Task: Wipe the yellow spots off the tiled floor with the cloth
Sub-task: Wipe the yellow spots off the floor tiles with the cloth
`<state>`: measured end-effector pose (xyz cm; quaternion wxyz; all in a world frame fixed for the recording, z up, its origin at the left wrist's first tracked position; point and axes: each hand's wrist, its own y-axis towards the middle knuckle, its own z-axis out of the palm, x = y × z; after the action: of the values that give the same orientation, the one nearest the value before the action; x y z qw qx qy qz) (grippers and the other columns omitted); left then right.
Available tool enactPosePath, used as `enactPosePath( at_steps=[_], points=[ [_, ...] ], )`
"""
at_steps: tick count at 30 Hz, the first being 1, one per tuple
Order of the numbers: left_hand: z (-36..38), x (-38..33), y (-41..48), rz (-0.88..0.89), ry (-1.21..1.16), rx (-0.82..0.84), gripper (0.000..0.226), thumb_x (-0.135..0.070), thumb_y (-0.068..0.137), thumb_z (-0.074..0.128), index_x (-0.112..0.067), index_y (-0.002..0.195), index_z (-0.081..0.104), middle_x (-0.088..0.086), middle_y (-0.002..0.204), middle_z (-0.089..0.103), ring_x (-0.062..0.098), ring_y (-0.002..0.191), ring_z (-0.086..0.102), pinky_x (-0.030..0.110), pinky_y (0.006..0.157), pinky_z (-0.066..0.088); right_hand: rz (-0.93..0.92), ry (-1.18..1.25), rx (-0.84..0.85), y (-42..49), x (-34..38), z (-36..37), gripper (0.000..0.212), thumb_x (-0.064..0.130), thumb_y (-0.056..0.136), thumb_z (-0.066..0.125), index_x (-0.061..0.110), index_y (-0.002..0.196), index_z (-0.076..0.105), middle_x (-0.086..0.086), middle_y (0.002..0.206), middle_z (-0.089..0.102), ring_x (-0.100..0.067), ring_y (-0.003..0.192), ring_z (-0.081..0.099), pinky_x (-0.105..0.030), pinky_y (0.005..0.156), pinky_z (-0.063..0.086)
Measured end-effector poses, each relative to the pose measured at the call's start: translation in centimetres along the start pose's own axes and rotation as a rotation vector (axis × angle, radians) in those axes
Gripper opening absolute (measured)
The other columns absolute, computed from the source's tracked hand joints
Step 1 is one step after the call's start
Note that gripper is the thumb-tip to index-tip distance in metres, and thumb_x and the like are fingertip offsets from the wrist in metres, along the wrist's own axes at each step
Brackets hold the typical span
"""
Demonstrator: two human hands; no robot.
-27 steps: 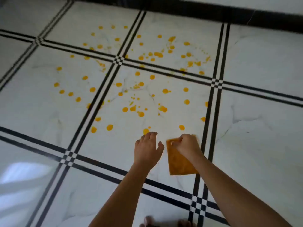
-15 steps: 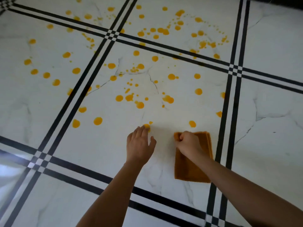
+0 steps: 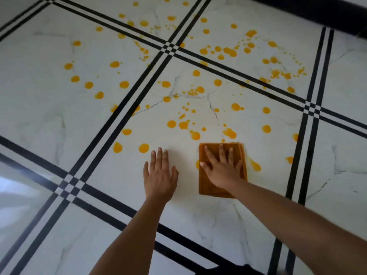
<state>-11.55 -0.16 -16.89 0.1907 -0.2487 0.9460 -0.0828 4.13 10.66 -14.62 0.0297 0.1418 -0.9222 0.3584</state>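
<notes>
A folded orange-brown cloth [image 3: 207,186] lies flat on the white marble-look tiled floor [image 3: 65,120]. My right hand [image 3: 222,165] presses down on it with fingers spread. My left hand [image 3: 159,175] rests flat on the bare tile just left of the cloth, fingers apart, holding nothing. Several yellow spots [image 3: 171,124] are scattered over the tiles beyond both hands. One spot [image 3: 143,148] sits just ahead of my left hand. A smeared yellow patch [image 3: 255,165] lies right beside the cloth's right edge.
Double black stripes [image 3: 127,100] cross the floor in a grid between the tiles. A dark skirting strip [image 3: 317,12] runs along the far right edge. Bright glare [image 3: 17,187] lies on the tile at the left.
The cloth has slid forward toward the spots. My right hand went from a closed grip on its top edge to a flat, spread palm on it. My left hand flattened on the tile.
</notes>
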Motion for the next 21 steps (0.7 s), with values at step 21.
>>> enactPosePath(
  at_steps=[21],
  points=[
    [1.5, 4.2, 0.8, -0.246, -0.042, -0.193, 0.069, -0.049, 0.087, 0.004, -0.018, 0.148, -0.001, -0.005, 0.153, -0.010, 0.009, 0.139, -0.015, 0.036, 0.112, -0.010, -0.890, -0.473, -0.473, 5.3, -0.3, 3.4, 0.063, 0.060, 0.081, 0.035, 0.050, 0.141, 0.017, 0.000, 0.151, 0.034, -0.034, 0.138, 0.030, -0.064, 0.101, 0.026]
  ],
)
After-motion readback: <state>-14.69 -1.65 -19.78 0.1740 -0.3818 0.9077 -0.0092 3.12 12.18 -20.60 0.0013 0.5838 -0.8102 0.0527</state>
